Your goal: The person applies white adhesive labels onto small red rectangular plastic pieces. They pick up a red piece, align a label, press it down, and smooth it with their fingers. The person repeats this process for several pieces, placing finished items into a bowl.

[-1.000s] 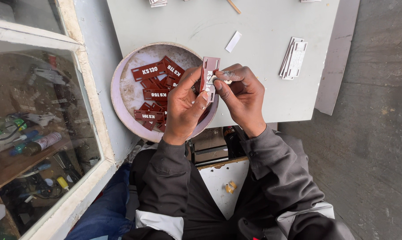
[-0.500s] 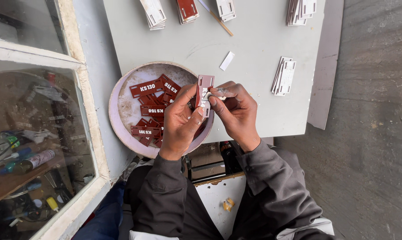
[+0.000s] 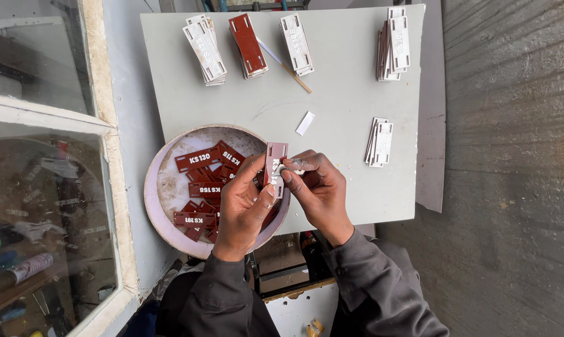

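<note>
- Left hand (image 3: pixel 244 209): thumb and fingers closed on the long edges of a small tag (image 3: pixel 275 168), held upright over the near edge of the table (image 3: pixel 344 100).
- Right hand (image 3: pixel 319 187): fingertips pinched together against the tag's face, apparently pressing a small white piece onto it.
- Tag: thin, flat and rectangular, likely light and stiff; best gripped by its long edges, leaving the face free.
- Bowl (image 3: pixel 154 200): round, at the table's near left corner, holding loose dark red tags.
- Stacks of tags (image 3: pixel 205 50): ranged along the far edge, with another stack towards the right edge.
- White slip (image 3: pixel 305 123): lying mid-table.
</note>
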